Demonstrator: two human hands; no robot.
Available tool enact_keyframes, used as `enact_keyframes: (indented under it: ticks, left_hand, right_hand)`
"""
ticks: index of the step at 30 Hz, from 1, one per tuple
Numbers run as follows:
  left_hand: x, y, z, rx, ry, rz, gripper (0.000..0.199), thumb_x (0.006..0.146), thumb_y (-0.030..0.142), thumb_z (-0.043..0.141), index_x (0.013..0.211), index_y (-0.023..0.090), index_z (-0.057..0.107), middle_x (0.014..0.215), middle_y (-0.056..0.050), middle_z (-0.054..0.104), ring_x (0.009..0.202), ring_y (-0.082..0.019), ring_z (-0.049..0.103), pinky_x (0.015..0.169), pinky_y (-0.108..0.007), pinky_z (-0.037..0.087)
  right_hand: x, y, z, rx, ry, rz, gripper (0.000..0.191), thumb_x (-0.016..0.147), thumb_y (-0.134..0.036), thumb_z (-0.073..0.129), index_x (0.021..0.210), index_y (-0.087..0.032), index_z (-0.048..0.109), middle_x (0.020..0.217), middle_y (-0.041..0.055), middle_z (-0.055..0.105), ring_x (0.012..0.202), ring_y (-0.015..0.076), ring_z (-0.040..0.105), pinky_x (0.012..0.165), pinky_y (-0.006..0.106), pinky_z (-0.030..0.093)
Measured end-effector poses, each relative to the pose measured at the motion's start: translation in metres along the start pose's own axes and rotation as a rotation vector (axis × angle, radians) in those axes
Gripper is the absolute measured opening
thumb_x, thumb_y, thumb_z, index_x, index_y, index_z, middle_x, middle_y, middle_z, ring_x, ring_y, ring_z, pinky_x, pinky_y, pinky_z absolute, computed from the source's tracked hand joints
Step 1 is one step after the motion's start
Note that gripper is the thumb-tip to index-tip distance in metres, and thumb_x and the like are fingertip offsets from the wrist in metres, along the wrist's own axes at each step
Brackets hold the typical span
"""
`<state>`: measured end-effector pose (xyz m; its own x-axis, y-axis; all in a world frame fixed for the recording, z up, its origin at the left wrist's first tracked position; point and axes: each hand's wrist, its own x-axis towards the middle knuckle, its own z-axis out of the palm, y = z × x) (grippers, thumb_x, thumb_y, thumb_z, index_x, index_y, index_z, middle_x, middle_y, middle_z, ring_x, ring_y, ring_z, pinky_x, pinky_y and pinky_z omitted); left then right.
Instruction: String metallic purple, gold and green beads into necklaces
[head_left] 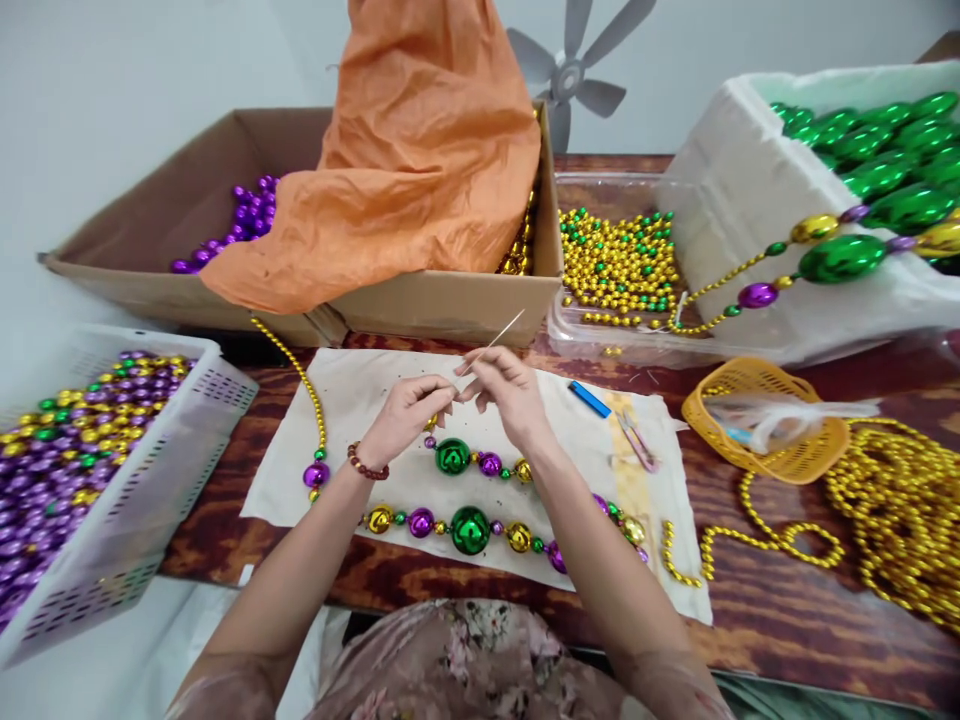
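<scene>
Above the white cloth (292,480), my left hand (416,408) and my right hand (504,392) meet with fingertips pinched. A thin, stiff-looking pale string (504,333) runs up and right out of my right fingers. Its lower end goes toward my left fingertips, where the exact grip is too small to make out. Just under my left hand, a strand of round green, purple and gold beads (453,456) begins. It lies on the cloth and loops round on the right into a lower row with a large green bead (470,529). My forearms cover parts of it.
Blue lighter (589,399) and small snips (637,442) lie right on the cloth. Beyond are a yellow basket (694,425) and a gold bead pile (900,510). A cardboard box (450,305), bead tub (577,335), foam box (720,190) and white crate (150,570) surround the cloth.
</scene>
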<state>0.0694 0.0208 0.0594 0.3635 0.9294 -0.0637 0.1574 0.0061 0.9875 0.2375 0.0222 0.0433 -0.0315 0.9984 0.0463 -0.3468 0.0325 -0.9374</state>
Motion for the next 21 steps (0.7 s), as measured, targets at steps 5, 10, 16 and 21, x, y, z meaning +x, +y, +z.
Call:
enact_keyframes:
  ticks: [5,10,16,21]
  left_hand:
    - [0.004,0.000,-0.008,0.008,-0.087,-0.004,0.030,0.085,0.042,0.065,0.071,0.016,0.067,0.058,-0.002,0.060,0.054,-0.011,0.050,0.051,-0.021,0.037]
    - [0.001,-0.015,-0.020,0.106,-0.095,-0.041,0.026,0.083,0.043,0.067,0.080,0.017,0.071,0.067,-0.003,0.065,0.060,-0.013,0.056,0.054,-0.023,0.041]
    - [-0.005,-0.043,-0.038,0.201,-0.071,-0.019,0.027,0.081,0.043,0.067,0.079,0.017,0.072,0.077,-0.006,0.070,0.071,-0.017,0.059,0.065,-0.026,0.045]
    - [-0.011,-0.058,-0.048,0.125,0.033,-0.049,0.023,0.076,0.040,0.073,0.082,0.018,0.075,0.082,-0.006,0.072,0.075,-0.018,0.060,0.069,-0.026,0.046]
  right_hand:
    - [0.000,0.007,0.005,0.011,-0.040,0.022,0.029,0.085,-0.049,0.061,0.085,-0.022,0.052,0.080,-0.0005,0.068,0.055,0.0097,0.063,0.043,0.016,0.040]
    - [0.009,0.003,0.005,0.132,-0.121,0.178,0.035,0.084,-0.054,0.059,0.091,-0.025,0.041,0.069,-0.0042,0.066,0.055,0.0161,0.069,0.039,0.018,0.042]
    - [0.016,-0.006,0.002,0.153,0.010,0.051,0.033,0.089,-0.052,0.057,0.092,-0.025,0.039,0.069,-0.0040,0.067,0.060,0.0161,0.072,0.044,0.018,0.048]
    - [0.013,0.004,0.008,0.109,0.029,0.058,0.040,0.087,-0.059,0.060,0.092,-0.025,0.040,0.068,-0.0032,0.067,0.064,0.0180,0.073,0.044,0.018,0.049]
